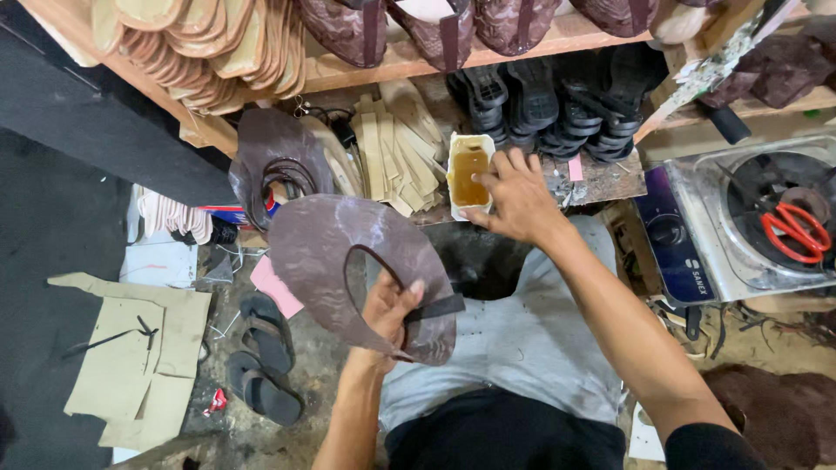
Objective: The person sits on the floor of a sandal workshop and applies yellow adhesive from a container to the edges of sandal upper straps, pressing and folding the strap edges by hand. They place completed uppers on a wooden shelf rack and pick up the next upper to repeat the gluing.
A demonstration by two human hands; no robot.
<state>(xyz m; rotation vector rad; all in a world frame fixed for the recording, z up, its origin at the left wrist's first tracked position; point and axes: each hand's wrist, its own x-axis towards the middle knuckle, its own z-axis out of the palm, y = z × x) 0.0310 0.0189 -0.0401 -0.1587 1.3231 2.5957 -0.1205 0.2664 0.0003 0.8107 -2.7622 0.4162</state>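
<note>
You are holding up a big, flat, brown leather piece (335,252) with a curved cut-out in its middle, and you are touching a small white tub (470,174) of sticky yellow-brown glue sitting on the shelf edge.

Red-handled scissors (794,228) lay on a metal stove (749,218) at the right edge. Black soles (557,109) stood stacked under the wooden shelf (522,39), beside tan strips (396,148). Dark sandals (261,357) and what looked like cardboard patterns (131,357) lay on the floor.
</note>
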